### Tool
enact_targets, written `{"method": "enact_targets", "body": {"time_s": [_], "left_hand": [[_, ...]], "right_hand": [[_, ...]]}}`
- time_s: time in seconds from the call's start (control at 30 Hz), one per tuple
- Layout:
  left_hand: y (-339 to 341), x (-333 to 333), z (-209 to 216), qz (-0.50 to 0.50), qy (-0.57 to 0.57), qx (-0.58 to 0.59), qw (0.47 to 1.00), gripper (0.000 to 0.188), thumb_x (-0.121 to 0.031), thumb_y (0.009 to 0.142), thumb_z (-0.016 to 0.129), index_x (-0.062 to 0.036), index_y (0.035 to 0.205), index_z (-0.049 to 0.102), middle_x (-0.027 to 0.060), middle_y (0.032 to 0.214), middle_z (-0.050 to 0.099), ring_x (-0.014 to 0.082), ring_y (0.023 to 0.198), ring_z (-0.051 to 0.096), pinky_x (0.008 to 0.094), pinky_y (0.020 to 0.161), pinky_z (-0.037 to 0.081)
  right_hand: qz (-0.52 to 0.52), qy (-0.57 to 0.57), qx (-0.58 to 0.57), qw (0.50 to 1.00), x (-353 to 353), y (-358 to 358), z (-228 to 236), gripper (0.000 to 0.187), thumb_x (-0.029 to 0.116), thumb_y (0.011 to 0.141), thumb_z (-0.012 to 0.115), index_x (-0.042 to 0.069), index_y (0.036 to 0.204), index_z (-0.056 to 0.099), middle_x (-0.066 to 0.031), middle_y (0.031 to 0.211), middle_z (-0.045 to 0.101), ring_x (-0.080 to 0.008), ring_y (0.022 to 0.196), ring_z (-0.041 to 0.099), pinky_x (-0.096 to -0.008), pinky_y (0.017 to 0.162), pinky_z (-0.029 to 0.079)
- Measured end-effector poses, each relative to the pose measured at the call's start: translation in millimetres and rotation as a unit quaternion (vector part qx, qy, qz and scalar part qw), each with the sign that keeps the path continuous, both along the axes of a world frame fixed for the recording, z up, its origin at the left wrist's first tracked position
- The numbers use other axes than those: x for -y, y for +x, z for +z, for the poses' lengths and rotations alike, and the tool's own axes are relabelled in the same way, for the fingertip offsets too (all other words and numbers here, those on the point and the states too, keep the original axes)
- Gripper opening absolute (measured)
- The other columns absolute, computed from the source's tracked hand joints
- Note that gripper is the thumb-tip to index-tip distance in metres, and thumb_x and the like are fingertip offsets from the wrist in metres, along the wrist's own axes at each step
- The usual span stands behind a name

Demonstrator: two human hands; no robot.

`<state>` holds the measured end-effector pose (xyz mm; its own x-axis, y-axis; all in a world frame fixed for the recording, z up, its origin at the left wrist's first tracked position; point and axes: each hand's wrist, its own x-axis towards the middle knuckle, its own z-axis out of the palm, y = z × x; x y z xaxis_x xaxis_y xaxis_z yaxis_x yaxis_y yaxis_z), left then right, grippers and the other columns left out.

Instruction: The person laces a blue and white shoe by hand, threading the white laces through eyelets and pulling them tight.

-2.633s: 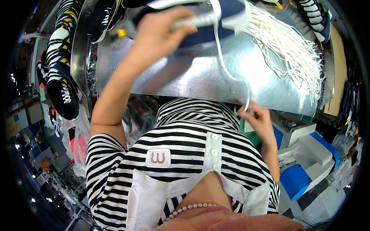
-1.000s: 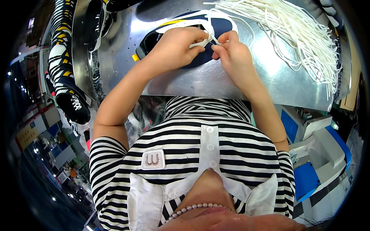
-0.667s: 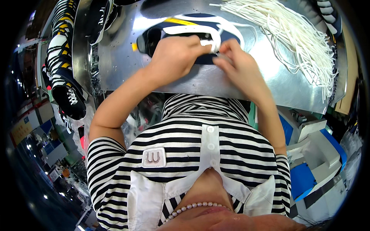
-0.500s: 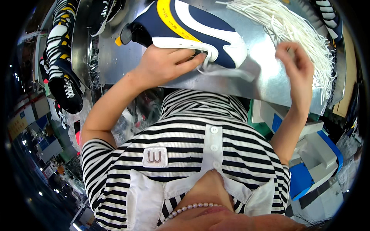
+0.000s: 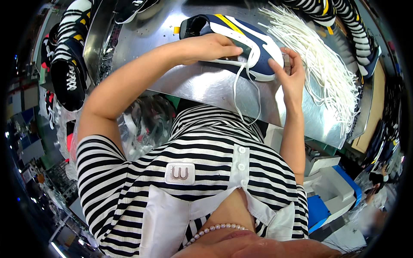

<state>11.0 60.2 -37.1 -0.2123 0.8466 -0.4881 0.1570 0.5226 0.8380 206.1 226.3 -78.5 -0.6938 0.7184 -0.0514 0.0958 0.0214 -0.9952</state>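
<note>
A navy and white shoe [image 5: 263,48] with a yellow stripe lies on the metal table, its toe pointing right. My left hand [image 5: 208,48] reaches over its near side, the fingers closed on the edge by the lacing opening. At the toe, my right hand [image 5: 291,71] has its thumb on the front and its fingers around the tip. From the lacing area a white shoelace [image 5: 235,88] hangs in two strands over the table's near edge. What lies under my left fingers is hidden.
A thick pile of white shoelaces [image 5: 320,64] covers the right side of the metal table [image 5: 193,90]. Nested rows of shoes stand at the left [image 5: 71,77] and far right [image 5: 363,47]. Below the table are plastic bags [image 5: 148,124] and a blue and grey bin [image 5: 325,200].
My right hand has come left from near the lace pile to the toe. The shoe has turned more upright and sits lower. The lace, stretched rightward before, now hangs down.
</note>
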Motion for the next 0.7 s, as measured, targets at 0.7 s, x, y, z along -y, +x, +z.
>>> {"method": "enact_targets", "body": {"time_s": [0.7], "left_hand": [[-2,-27,-30,0.028,0.134,-0.054,0.989,0.017,-0.016,0.088,0.07,-0.0019,0.097,0.075,0.0054,0.089,0.072,0.0107,0.082,0.064,0.0274,0.077,0.05]], "right_hand": [[0.012,-0.217,0.039,0.975,4,-2,-2,0.041,0.015,0.085,0.078,-0.004,0.115,0.058,-0.0092,0.101,0.067,-0.0115,0.086,0.063,-0.0241,0.078,0.05]]}}
